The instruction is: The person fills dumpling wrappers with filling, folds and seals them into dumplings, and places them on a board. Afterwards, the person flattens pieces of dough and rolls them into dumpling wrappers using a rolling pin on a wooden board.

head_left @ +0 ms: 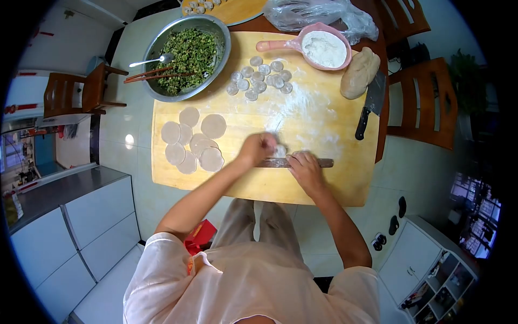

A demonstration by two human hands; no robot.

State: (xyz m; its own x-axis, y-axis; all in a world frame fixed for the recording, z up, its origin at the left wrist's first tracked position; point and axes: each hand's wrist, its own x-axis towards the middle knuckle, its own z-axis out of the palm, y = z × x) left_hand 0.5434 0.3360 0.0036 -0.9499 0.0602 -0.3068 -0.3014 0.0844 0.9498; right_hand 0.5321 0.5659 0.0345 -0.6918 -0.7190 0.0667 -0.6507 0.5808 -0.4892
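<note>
A dark wooden rolling pin point(326, 162) lies across the front part of the floured board point(243, 186). My right hand point(306, 167) is closed over the pin toward its right end. Just left of it, my left hand point(258, 149) has its fingers curled at a small piece of dough point(280, 151) behind the pin; motion blurs these fingers, and whether they grip the dough is unclear. Flat round wrappers point(213, 126) lie at the left of the board, some overlapping. Small dough discs point(258, 76) are grouped farther back.
A steel bowl point(226, 59) of green filling with a spoon and chopsticks stands back left. Back right are a pink pan point(325, 48) of flour, a dough lump point(360, 73) and a cleaver point(372, 100). Behind them lies a plastic bag point(324, 16).
</note>
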